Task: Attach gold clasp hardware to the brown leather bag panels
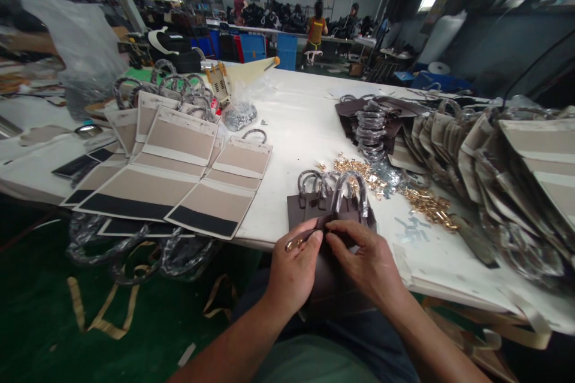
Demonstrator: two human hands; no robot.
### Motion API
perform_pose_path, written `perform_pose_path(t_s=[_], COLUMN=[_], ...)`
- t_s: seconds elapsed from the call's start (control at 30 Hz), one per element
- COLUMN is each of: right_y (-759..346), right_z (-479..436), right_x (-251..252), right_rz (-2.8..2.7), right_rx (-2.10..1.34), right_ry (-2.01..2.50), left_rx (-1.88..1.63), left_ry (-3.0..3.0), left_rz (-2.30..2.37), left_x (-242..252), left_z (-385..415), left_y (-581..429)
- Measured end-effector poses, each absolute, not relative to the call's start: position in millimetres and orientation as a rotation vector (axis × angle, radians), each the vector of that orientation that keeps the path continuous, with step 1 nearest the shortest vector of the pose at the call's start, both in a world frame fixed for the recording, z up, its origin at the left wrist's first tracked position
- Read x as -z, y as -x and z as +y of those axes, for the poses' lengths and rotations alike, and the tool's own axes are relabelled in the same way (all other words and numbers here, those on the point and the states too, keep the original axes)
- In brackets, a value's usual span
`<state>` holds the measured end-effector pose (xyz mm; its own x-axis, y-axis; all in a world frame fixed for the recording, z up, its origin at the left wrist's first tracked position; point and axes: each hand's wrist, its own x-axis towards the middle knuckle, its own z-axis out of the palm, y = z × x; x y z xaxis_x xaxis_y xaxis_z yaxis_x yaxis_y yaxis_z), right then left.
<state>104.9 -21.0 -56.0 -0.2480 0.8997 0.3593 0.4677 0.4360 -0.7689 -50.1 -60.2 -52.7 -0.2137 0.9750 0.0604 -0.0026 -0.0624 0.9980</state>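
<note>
A dark brown bag panel (326, 278) with plastic-wrapped handles (351, 182) hangs over the table's near edge, between my hands. My left hand (291, 266) pinches a dark strap (306, 236) that carries gold-coloured metal fittings (294, 245). My right hand (366, 251) is closed at the strap's other end, thumb and forefinger close together against the panel. Whether a small part sits between those right fingertips is hidden. Just beyond the panel lies a heap of small gold-coloured metal pieces (359, 170).
Beige-lined bag panels (179, 137) overlap at the left, partly past the table edge. More panels (483, 149) stand stacked at the right, near a second gold heap (429, 206). The white table (296, 108) stretches away. Several people (317, 27) are in the background.
</note>
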Motion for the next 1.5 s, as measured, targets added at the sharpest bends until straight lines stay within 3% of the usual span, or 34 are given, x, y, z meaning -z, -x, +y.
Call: perform_pose_path(t_s=[0.4, 0.57, 0.73, 0.87, 1.03, 1.3, 1.5], right_y=[-93, -134, -264, -344, -360, -343, -281], right_z=[-2, 20, 61, 91, 105, 78, 37], right_x=[64, 77, 105, 125, 143, 133, 106], right_rz=[-1.462, -1.561, -1.481, -1.342, -1.306, -1.197, -1.199], right_rx=[-1.306, -0.962, -0.342, -0.218, -0.254, -0.566, -1.152], right_ry=[1.179, 1.334, 1.887, 2.085, 2.091, 1.799, 1.411], left_rx=[-1.279, -1.114, -0.951, -1.009, -1.112, -0.813, -0.418], left_ry=[-0.946, -0.979, -1.535, -2.122, -2.484, -2.549, -2.562], left_rz=[1.419, 1.511, 1.808, 1.849, 1.592, 1.372, 1.500], left_x=[74, 96, 102, 97, 77, 67, 68], left_z=[-48, -8, 14, 21, 27, 48, 64], left_y=[66, 92, 117, 114, 89, 64, 45])
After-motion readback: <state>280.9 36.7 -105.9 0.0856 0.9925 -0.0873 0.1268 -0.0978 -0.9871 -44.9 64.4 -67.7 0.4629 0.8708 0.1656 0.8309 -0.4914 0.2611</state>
